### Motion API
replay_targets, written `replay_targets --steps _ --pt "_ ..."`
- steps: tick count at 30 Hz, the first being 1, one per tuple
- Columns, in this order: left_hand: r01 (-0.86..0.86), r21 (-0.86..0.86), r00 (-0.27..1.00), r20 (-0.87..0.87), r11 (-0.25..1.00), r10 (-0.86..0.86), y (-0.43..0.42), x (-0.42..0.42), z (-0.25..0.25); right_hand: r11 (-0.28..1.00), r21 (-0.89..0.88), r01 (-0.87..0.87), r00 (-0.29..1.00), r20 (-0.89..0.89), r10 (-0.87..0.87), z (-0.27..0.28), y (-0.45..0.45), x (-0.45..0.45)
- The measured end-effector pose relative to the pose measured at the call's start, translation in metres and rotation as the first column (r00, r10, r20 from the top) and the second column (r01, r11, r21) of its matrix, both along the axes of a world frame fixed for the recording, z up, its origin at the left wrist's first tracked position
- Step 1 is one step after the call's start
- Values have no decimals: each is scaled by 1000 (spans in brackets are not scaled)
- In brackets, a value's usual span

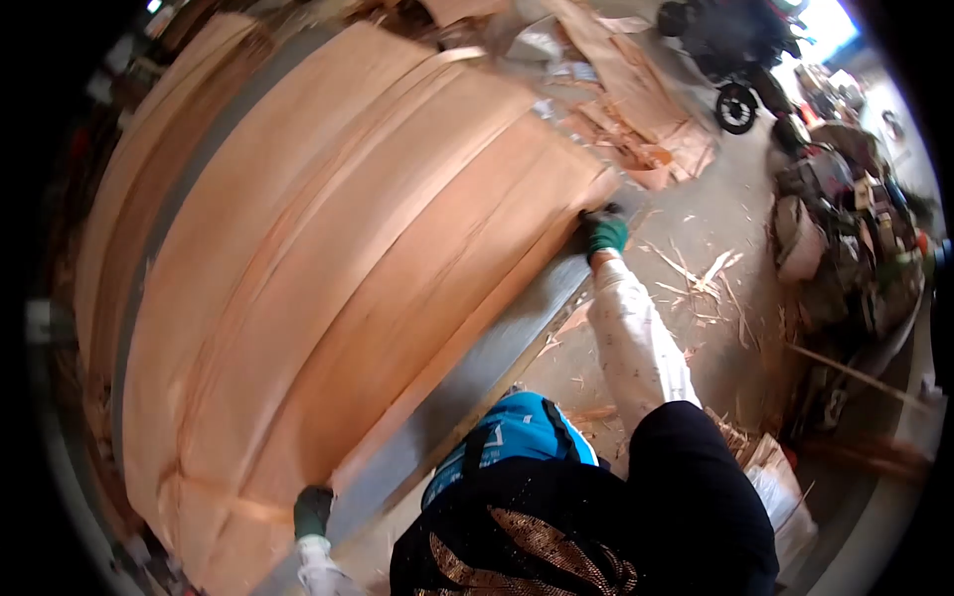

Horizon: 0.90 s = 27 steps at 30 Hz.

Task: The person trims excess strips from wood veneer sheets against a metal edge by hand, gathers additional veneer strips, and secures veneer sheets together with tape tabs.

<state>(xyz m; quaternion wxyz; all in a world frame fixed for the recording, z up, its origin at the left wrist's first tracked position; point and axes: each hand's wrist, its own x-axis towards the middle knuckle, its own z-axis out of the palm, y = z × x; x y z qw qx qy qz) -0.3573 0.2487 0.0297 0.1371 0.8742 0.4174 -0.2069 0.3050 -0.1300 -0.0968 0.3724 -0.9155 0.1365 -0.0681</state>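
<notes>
Large, thin sheets of wood veneer (427, 268) lie overlapping on a grey work table (452, 382), with wavy folds along them. My left hand (313, 512), in a dark green glove, is closed at the near left edge of the top sheet. At the far right corner of that same edge, my right hand (604, 230) grips the veneer; its glove is green with dark fingers. Motion blur softens both hands, and their fingertips are partly hidden.
Torn veneer pieces (646, 109) lie past the table's far right end. Wood splinters (701, 278) are scattered on the floor. A heap of bags and clutter (845, 219) stands at right, near a wheeled vehicle (735, 104). Another veneer stack (149, 149) is at far left.
</notes>
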Motion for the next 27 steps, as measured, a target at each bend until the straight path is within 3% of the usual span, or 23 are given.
replay_targets --steps 1,2,3,4,5,6,7,8,9,10,12,13,14,16,18,20,21,22,23,24,26,27 --pt "331 -46 929 -159 942 -335 25 -23 -31 998 27 -57 998 36 56 11 1 -6" --pt "600 -162 731 -286 783 -619 45 -57 -67 990 56 -125 991 62 122 21 -2 -12" --pt "628 -95 733 -263 773 -628 43 -68 -74 918 -287 -273 960 -138 243 -72 -33 33" --pt "87 -76 972 226 993 -68 7 -43 -29 886 -349 -305 947 -207 244 -47 -29 29" --pt "526 -9 836 -177 850 -519 49 -97 -80 847 -406 -342 930 -274 244 -13 -23 23" --pt "21 -149 972 235 989 14 0 -20 -2 668 -605 -433 898 -219 382 -14 -24 29" --pt "181 43 972 146 983 -185 13 -50 -37 677 -583 -449 893 -318 318 1 -16 27" --pt "-232 -47 973 -4 972 232 -8 5 11 683 -563 -464 874 -416 251 15 -9 26" --pt "-235 -12 971 52 972 235 -8 3 5 870 -370 -327 926 -308 217 11 -9 21" --pt "-234 23 967 111 972 230 -10 -8 -6 986 150 -65 986 -142 87 7 -7 19" --pt "-213 42 976 54 976 210 -8 -20 -23 986 -70 -151 980 -140 140 -9 -15 32" --pt "-164 72 986 -3 984 165 -7 -20 -29 989 -29 -142 979 -152 137 -14 -20 39" --pt "-109 96 991 -61 989 116 -6 -21 -34 971 -159 -177 968 -204 143 -45 -37 67" --pt "-136 77 986 -85 988 143 -7 -12 -22 995 0 -101 977 -187 99 -12 -19 37" --pt "-97 82 984 -143 992 108 -2 -6 -20 983 -116 -144 954 -281 107 -14 -22 46" --pt "-231 75 963 -122 970 239 3 -2 -21 896 -307 -320 903 -386 190 -20 -29 59" --pt "-295 71 947 -112 953 301 1 3 -19 747 -449 -490 862 -377 338 -33 -39 67" --pt "-383 -6 911 -166 924 377 -8 40 28 681 -491 -543 838 -366 405 -56 -53 85" --pt "-363 17 917 -174 932 360 -7 37 18 609 -535 -586 810 -355 468 -77 -67 101" --pt "-341 38 922 -182 939 342 -1 34 4 667 -490 -561 828 -323 458 -96 -79 116" --pt "-332 32 919 -214 943 331 3 35 -5 665 -516 -539 842 -326 430 -93 -73 117" --pt "-355 28 907 -230 934 352 3 40 -4 602 -585 -544 839 -356 411 -67 -62 101"
